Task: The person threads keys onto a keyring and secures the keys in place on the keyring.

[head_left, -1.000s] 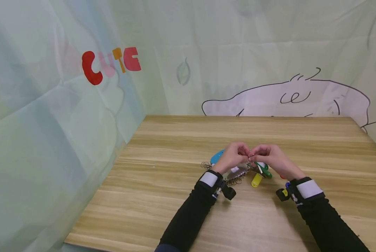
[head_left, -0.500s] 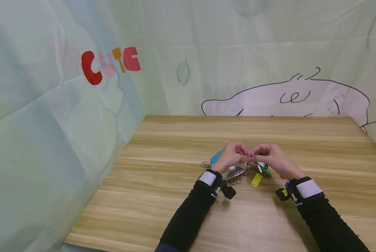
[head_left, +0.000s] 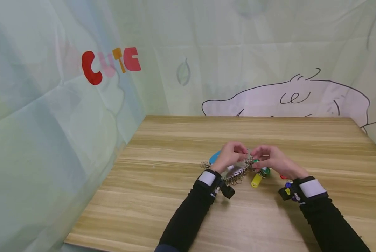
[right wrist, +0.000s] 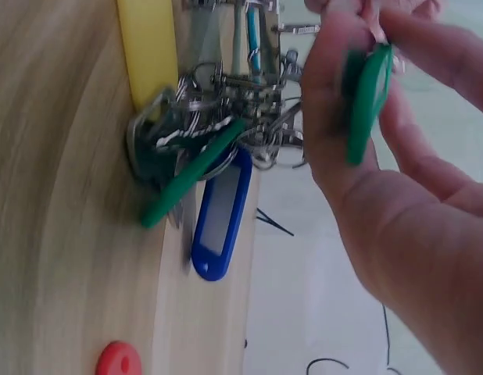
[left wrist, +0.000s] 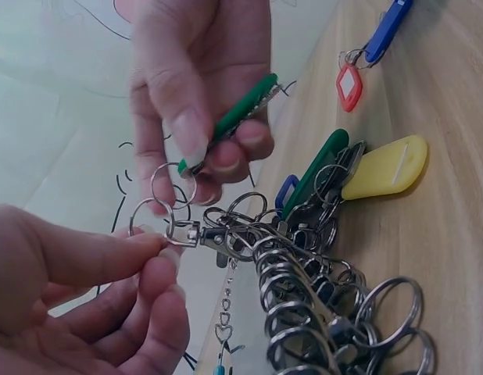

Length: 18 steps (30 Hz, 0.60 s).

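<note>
In the left wrist view my left hand (left wrist: 93, 289) pinches a metal ring (left wrist: 172, 220) joined to a swivel clasp (left wrist: 187, 234) at one end of a heap of key rings (left wrist: 292, 301). Above it my right hand (left wrist: 187, 70) holds a green key tag (left wrist: 245, 109) between thumb and fingers. A ring (left wrist: 153, 181) hangs from that tag close to the pinched ring; whether the two are linked, I cannot tell. Beside the heap lie another green tag (right wrist: 191, 176), a blue tag (right wrist: 244, 180) and a yellow tag (right wrist: 150, 47).
Behind my left hand a blue object (head_left: 214, 157) shows in part. A red tag (left wrist: 349, 87) and a second blue tag (left wrist: 388, 31) lie apart on the wooden table (head_left: 175, 196). A printed cloth (head_left: 222, 63) hangs behind the table.
The fingertips of both hands, close together before, have drawn slightly apart. My right hand has shifted a little to the right and its fingers have spread. The heap stays about in place.
</note>
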Each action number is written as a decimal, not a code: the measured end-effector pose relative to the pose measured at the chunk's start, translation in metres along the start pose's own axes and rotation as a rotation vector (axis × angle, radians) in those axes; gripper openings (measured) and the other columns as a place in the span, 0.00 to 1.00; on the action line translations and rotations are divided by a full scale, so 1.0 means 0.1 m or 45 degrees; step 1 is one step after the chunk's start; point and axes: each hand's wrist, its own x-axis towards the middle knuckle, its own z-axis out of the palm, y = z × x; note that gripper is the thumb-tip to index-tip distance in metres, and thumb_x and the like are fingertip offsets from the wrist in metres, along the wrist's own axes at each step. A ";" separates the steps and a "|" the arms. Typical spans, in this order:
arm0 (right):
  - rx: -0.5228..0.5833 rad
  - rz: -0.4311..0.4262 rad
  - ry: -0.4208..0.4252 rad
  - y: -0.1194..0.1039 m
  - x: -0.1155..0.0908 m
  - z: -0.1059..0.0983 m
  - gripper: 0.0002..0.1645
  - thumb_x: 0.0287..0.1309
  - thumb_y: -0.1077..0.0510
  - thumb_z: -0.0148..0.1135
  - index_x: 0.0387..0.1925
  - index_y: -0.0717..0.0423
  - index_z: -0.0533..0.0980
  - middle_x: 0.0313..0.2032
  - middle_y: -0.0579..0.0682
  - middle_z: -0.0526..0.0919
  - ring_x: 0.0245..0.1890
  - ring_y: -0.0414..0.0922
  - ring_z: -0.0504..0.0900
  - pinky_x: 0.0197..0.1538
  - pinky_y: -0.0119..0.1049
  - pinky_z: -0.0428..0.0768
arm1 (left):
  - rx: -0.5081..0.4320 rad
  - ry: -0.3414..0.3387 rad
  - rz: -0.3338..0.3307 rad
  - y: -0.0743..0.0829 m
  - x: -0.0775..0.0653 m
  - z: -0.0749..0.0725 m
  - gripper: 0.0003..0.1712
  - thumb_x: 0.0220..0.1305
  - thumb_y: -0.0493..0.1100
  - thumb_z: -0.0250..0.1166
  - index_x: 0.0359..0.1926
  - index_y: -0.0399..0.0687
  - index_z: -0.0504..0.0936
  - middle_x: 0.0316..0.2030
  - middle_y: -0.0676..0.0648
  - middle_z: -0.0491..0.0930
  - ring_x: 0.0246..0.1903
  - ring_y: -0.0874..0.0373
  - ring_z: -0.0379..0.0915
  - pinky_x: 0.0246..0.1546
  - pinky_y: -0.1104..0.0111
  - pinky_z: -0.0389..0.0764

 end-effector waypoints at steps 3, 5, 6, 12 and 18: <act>0.014 0.044 0.014 0.02 -0.01 -0.03 0.28 0.54 0.64 0.66 0.54 0.72 0.67 0.42 0.58 0.78 0.35 0.42 0.83 0.42 0.39 0.84 | -0.004 0.013 0.011 0.00 -0.01 -0.03 0.04 0.56 0.30 0.65 0.35 0.36 0.82 0.24 0.50 0.78 0.22 0.64 0.71 0.36 0.54 0.82; 0.022 0.071 0.051 0.02 -0.02 -0.07 0.28 0.56 0.63 0.66 0.54 0.72 0.67 0.40 0.55 0.80 0.34 0.42 0.83 0.41 0.39 0.85 | -0.008 0.008 0.003 0.00 -0.01 -0.04 0.04 0.56 0.30 0.65 0.35 0.36 0.82 0.24 0.49 0.78 0.21 0.64 0.72 0.36 0.54 0.82; 0.030 0.079 0.063 0.01 -0.02 -0.09 0.27 0.57 0.62 0.65 0.54 0.72 0.67 0.38 0.53 0.81 0.33 0.41 0.83 0.41 0.39 0.85 | -0.006 -0.001 -0.003 0.01 -0.01 -0.04 0.04 0.56 0.29 0.65 0.35 0.36 0.82 0.24 0.50 0.78 0.21 0.64 0.72 0.35 0.55 0.82; 0.052 0.102 0.099 0.00 -0.04 -0.13 0.24 0.62 0.56 0.62 0.50 0.69 0.67 0.33 0.44 0.84 0.29 0.38 0.82 0.35 0.35 0.83 | 0.043 -0.060 -0.015 0.01 -0.02 -0.04 0.04 0.57 0.30 0.65 0.35 0.38 0.82 0.25 0.49 0.79 0.23 0.63 0.72 0.32 0.61 0.81; 0.090 0.082 0.078 0.01 -0.04 -0.13 0.19 0.65 0.57 0.58 0.48 0.68 0.66 0.31 0.41 0.83 0.27 0.36 0.81 0.31 0.34 0.81 | 0.054 -0.074 -0.018 0.02 -0.02 -0.03 0.03 0.58 0.30 0.65 0.35 0.38 0.82 0.25 0.50 0.78 0.23 0.63 0.72 0.32 0.62 0.81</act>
